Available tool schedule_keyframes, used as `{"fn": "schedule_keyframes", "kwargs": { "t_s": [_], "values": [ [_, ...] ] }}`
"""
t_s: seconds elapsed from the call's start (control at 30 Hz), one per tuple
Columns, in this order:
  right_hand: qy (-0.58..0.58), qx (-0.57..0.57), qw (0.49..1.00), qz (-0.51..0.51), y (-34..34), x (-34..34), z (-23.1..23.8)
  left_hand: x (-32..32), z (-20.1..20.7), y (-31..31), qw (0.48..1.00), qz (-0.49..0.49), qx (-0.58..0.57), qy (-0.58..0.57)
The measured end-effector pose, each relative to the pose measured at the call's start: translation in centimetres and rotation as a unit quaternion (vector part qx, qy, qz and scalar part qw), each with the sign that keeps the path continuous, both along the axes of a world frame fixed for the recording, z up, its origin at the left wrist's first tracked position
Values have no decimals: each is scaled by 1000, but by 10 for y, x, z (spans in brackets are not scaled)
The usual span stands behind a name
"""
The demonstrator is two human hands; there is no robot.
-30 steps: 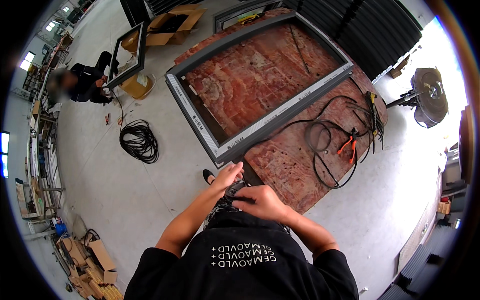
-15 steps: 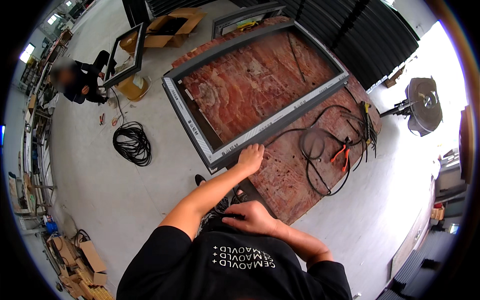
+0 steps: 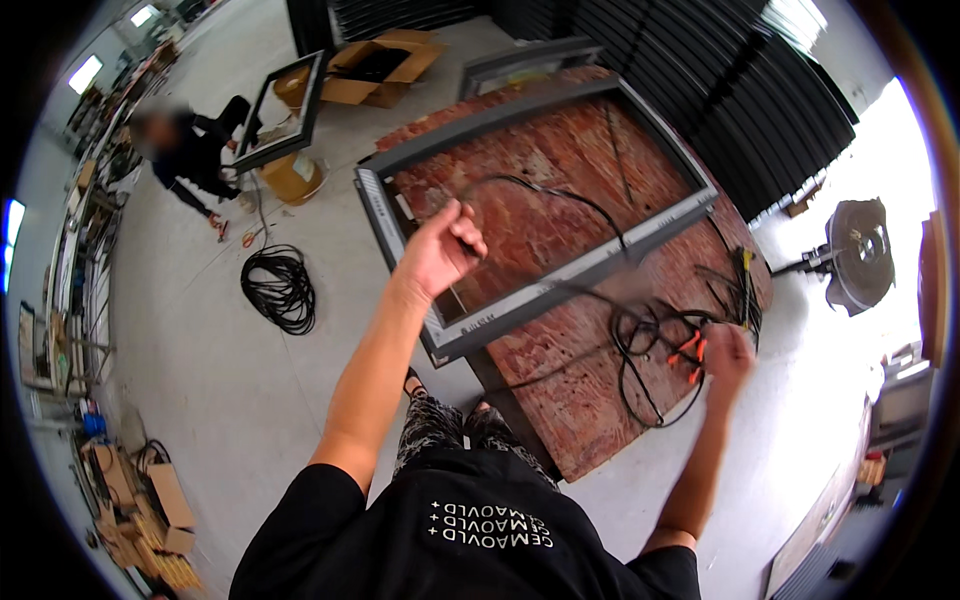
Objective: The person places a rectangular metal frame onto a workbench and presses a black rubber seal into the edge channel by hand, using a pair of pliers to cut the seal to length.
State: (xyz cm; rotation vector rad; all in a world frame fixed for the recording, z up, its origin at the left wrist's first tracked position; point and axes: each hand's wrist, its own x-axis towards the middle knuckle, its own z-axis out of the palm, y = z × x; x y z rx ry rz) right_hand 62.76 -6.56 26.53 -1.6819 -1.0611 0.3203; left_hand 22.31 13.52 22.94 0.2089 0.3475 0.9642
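Note:
A thin black strip (image 3: 545,187), like a rubber cord, arcs over the dark grey rectangular frame (image 3: 530,292) from near the fingertips of my left hand (image 3: 438,255). The left fingers are curled closed around the strip above the frame's left side. My right hand (image 3: 730,355) is over the tabletop beside orange-handled pliers (image 3: 688,352). It is smeared by motion, so its fingers and any grip are unclear. More black strip (image 3: 622,350) lies in loose loops around the pliers. The frame lies flat on the red stone-patterned table (image 3: 570,425).
A yellow-handled tool (image 3: 746,265) lies at the table's right edge. Black profiles (image 3: 700,110) are stacked behind. At left, a person (image 3: 185,150) crouches by a smaller frame (image 3: 310,100) and a bucket (image 3: 292,180). A coiled black cable (image 3: 278,290) lies on the floor.
My left hand has risen from the frame's near edge to above its left side. My right hand has moved from my waist to the pliers. A strip now arcs over the frame.

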Motion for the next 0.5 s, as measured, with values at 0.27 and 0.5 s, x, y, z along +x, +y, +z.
{"fn": "schedule_keyframes", "kwargs": {
  "t_s": [0.27,0.5],
  "values": [
    [-99,2,963,-251,-30,228,-40,-138,5,53,985,169,-22,40],
    [-173,-147,923,-311,-59,222,-28,-225,19,51,939,290,-87,161]
  ]
}}
